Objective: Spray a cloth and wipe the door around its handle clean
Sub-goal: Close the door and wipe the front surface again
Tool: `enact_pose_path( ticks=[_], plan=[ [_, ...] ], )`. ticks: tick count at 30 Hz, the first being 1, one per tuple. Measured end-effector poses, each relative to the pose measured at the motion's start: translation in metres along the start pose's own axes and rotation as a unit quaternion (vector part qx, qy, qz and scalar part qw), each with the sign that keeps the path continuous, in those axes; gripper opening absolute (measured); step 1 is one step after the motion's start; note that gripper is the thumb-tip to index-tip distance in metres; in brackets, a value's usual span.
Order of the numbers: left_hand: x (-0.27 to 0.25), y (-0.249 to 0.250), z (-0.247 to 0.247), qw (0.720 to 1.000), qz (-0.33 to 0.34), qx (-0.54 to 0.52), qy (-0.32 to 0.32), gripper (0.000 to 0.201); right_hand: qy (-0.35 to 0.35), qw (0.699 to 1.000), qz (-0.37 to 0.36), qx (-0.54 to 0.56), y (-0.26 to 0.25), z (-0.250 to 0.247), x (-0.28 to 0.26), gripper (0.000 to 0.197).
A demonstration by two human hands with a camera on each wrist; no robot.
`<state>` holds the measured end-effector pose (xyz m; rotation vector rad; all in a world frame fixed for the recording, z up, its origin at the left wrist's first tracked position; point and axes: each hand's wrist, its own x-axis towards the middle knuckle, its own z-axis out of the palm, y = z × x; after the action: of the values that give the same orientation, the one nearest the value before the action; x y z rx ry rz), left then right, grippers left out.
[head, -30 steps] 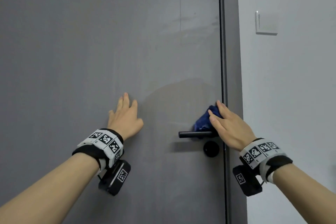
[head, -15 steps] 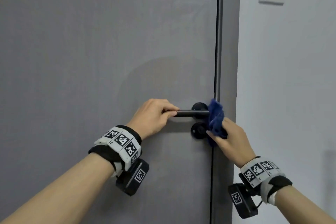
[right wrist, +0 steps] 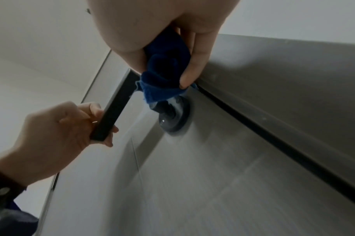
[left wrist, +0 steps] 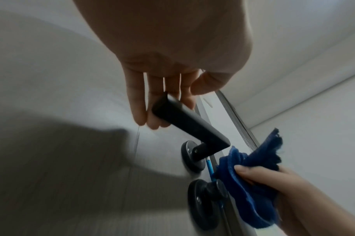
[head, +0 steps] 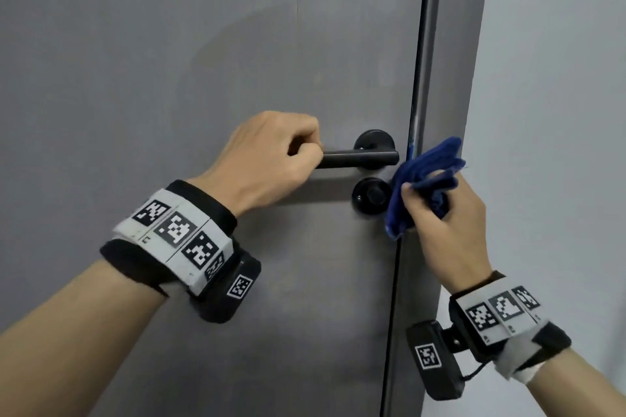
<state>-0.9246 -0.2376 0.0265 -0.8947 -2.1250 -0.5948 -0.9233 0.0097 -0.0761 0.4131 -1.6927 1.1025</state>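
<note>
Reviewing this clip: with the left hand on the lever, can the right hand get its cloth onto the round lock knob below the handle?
Probably yes. The right hand grips the blue cloth right beside the lock knob, the cloth seemingly touching its edge already. The left hand holds only the far end of the handle, so nothing blocks the way.

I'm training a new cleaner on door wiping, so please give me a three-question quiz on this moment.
1. True or false: the left hand grips the free end of the door handle.
2. Which does the right hand hold? A) a spray bottle B) a blue cloth C) nothing
3. Fill in: the cloth is beside the round ____ below the handle.

Key: 1 true; 2 B; 3 lock knob.
</note>
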Motion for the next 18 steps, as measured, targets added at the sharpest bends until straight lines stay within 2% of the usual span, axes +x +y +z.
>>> enact_pose_path(
  ticks=[3,6,9,11,14,15,18],
  plan=[
    [0.016,0.001,-0.014,0.995,0.026,0.057,-0.073,0.021,-0.008,0.999,0.038,0.009,-0.010,-0.003,0.027,0.020],
    [0.027,-0.001,-0.024,0.988,0.046,0.049,-0.139,0.021,-0.023,0.998,0.045,0.026,-0.028,-0.009,0.050,0.023],
    [0.040,-0.003,-0.032,0.978,0.068,0.046,-0.192,0.025,-0.052,0.992,0.094,0.059,-0.050,-0.018,0.070,0.023],
    [0.053,-0.001,-0.041,0.963,0.037,0.031,-0.266,0.031,-0.081,0.986,0.138,0.041,-0.064,-0.024,0.084,0.021],
    [0.085,0.010,-0.068,0.912,-0.045,0.051,-0.404,0.035,-0.124,0.971,0.203,0.007,-0.088,-0.031,0.110,0.008],
    [0.096,0.012,-0.078,0.902,-0.067,0.042,-0.424,0.034,-0.147,0.963,0.225,0.001,-0.098,-0.035,0.122,0.002],
    [0.128,0.019,-0.123,0.886,-0.139,0.000,-0.443,0.031,-0.217,0.933,0.287,-0.017,-0.136,-0.042,0.165,0.019]
  ],
)
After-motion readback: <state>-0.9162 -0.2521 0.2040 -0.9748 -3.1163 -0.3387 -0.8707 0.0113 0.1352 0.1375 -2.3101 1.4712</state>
